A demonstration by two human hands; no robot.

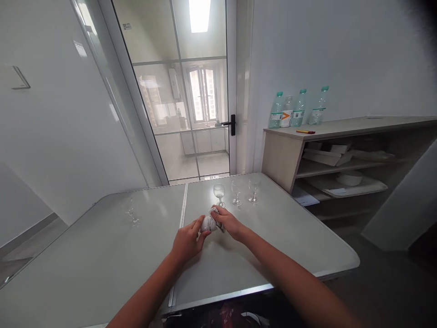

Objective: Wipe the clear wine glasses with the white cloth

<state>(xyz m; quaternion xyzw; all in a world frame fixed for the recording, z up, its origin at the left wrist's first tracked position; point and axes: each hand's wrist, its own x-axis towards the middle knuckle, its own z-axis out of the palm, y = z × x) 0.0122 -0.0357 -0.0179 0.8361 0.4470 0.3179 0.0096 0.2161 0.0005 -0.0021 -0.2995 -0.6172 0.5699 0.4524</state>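
A crumpled grey-white cloth (209, 224), soft and bunched round something rounded and glassy, sits just in front of the three clear stemmed glasses (236, 192), which stand upright and empty in a row on the smooth, pale grey tabletop (290, 237). The left hand (187, 241) pinches the bundle with curled fingers on the side away from those glasses. The right hand (228, 223) is closed over the side nearer them, so both grasp it.

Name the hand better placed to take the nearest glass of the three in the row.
Right, probably. The right hand sits just before that glass. The left hand is farther back and off to the side. Both hold the cloth bundle.
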